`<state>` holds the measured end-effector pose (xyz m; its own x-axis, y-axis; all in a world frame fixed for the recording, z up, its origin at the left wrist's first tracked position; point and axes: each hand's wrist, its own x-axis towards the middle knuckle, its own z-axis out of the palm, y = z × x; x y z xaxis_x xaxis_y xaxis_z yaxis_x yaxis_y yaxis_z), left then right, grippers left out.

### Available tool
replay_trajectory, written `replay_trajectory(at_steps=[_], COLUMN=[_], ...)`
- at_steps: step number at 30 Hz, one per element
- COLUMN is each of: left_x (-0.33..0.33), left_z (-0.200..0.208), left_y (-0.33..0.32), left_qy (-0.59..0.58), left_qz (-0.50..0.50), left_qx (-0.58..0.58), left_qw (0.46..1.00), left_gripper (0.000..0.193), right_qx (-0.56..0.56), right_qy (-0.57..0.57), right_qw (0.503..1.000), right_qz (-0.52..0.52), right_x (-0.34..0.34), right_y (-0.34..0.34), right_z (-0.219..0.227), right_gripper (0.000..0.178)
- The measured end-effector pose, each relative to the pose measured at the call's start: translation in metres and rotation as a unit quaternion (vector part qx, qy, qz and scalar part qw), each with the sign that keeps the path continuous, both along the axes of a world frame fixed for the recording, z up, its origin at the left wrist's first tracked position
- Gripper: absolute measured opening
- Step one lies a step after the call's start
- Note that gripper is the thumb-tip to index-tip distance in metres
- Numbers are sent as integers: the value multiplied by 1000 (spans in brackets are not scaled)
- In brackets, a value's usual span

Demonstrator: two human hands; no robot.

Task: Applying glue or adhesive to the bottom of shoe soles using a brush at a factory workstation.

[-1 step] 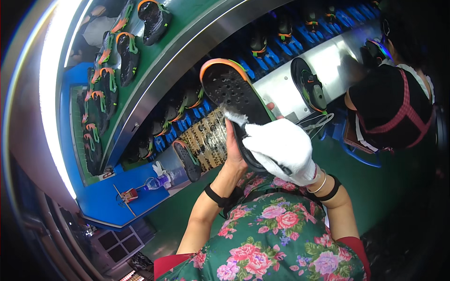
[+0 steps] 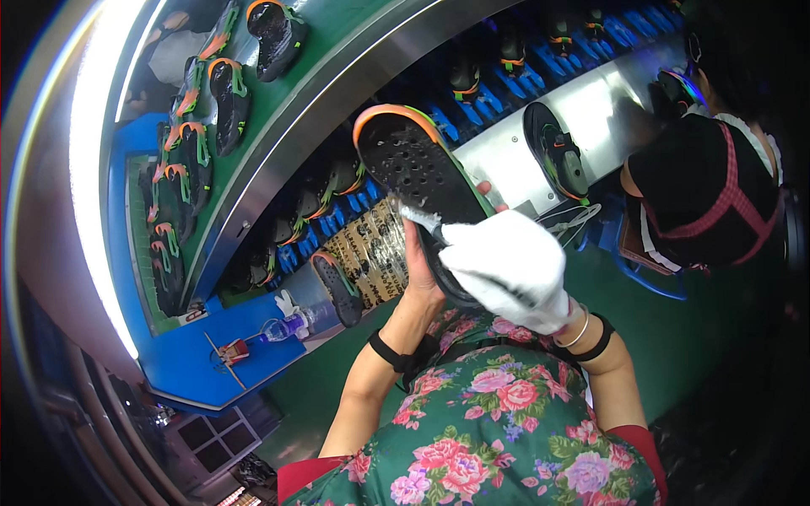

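Note:
A black shoe sole [image 2: 405,156] with small holes and an orange-and-green rim is held tilted before me. My bare left hand [image 2: 419,274] grips it near its lower end, thumb along the left edge and fingertips showing past the right edge. Over the lower part of the sole is my right hand [image 2: 506,270], in a white glove. It is closed on a brush [image 2: 422,221] whose pale bristles touch or nearly touch the sole's inner face. The glove hides most of the brush handle.
Another sole [image 2: 339,291] leans by a taped package [image 2: 371,253]. A black shoe [image 2: 553,156] rests on the metal bench [image 2: 498,160]. Shoe pieces lie on the green conveyor [image 2: 291,105] at upper left. A blue table [image 2: 194,354] holds a bottle [image 2: 283,329]. A co-worker [image 2: 700,185] sits at right.
The sole has tilted slightly left. My right hand and the brush have shifted a little down along the sole.

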<state>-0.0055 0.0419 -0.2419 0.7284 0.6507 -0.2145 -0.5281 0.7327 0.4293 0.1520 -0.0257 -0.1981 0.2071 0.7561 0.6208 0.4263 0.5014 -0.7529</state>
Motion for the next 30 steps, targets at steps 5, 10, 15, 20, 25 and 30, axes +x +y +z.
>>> replay_trajectory(at_steps=[5,10,15,20,25,30], left_x=[10,10,11,7,10,13], left_z=[10,8,18,14,23,22], left_y=[11,20,23,34,34,42], left_qy=[-35,-60,-86,-61,-102,-137], left_qz=[42,66,89,42,61,60], left_qx=[-34,-52,-16,-49,-39,-46], left_qw=[998,995,992,996,992,988], left_gripper=[101,99,95,98,101,102], right_qx=[-12,-1,-6,11,-22,-21], right_qy=[51,84,96,54,85,119], right_qw=[999,995,995,995,995,982], right_qz=[5,51,15,82,43,145], right_x=[-2,-9,-6,-14,-6,-7], right_y=[0,-1,-2,-10,-9,-10], right_z=[-6,-3,-8,-6,-11,-10], right_gripper=[27,24,22,25,26,25])
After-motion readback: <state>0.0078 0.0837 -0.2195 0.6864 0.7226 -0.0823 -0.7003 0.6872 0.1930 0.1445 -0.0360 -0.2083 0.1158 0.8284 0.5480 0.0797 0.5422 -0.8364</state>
